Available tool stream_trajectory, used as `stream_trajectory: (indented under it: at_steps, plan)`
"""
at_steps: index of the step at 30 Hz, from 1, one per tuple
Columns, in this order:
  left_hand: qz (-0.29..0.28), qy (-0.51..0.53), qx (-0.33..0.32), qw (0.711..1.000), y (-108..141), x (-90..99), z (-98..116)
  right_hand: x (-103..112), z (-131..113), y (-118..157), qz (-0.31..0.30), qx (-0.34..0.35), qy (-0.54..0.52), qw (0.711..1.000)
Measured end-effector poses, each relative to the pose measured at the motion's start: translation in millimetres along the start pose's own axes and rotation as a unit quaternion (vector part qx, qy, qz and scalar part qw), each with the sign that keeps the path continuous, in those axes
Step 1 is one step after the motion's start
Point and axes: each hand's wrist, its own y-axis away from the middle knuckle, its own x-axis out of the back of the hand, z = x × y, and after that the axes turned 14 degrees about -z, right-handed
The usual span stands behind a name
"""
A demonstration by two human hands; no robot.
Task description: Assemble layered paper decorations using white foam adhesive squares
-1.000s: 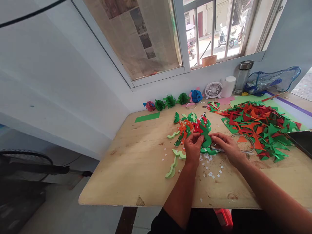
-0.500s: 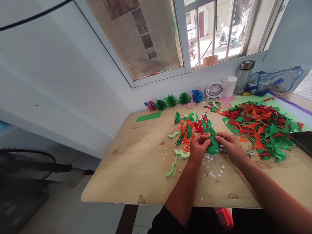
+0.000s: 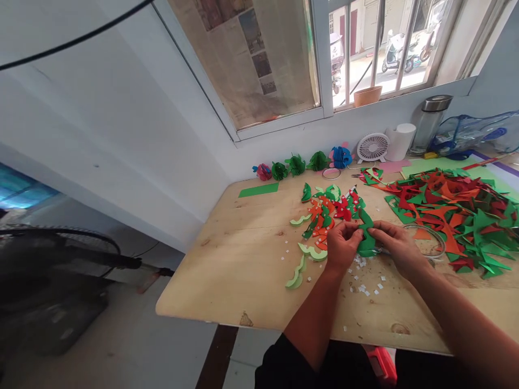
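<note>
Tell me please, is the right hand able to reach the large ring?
Probably yes: the ring lies beside the right hand, much of its rim uncovered, though the hand may first have to release the green paper.

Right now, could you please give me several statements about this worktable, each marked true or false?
1. The left hand and right hand both touch one green paper cutout. True.
2. The small desk fan stands left of the blue paper ornament. False: it stands to its right.
3. The red, orange and green paper scraps lie right of the hands. True.
4. The glass bottle lies on its side. False: it stands upright.
5. A straight green paper strip lies left of the hands. True.
</note>
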Motion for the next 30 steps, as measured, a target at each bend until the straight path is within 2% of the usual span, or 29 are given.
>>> stream_trajectory:
  at_steps: [9, 15, 18, 22, 25, 28, 30]
  plan:
    - [-0.006, -0.076, -0.009, 0.997, 0.7, 2.9, -8.4, 3.5, 7.2, -4.2, 0.018, -0.015, -0.028, 0.999]
    - [-0.012, -0.110, -0.015, 0.994, 2.5, 2.1, -3.1, 6.5, 10.5, -3.8, 0.025, 0.003, 0.025, 0.999]
    - [0.007, -0.140, -0.031, 0.990, 1.7, 4.7, 0.5, 8.7, 10.7, -3.9, 0.035, 0.005, 0.033, 0.999]
    - [0.058, -0.180, -0.046, 0.981, 2.7, 12.2, 11.2, 9.3, 9.1, -4.6, 0.034, 0.008, 0.022, 0.999]
    - [0.065, -0.201, -0.043, 0.976, 8.7, 22.8, 31.3, 7.9, 6.9, -4.7, 0.033, 0.006, 0.011, 0.999]
    - [0.094, -0.292, -0.032, 0.951, 13.6, 41.4, 54.9, 5.4, 4.5, -4.0, 0.026, -0.010, -0.024, 0.999]
    - [0.135, -0.407, 0.010, 0.903, 12.1, 57.1, 64.5, 3.7, 3.1, -3.5, 0.019, -0.015, -0.048, 0.999]
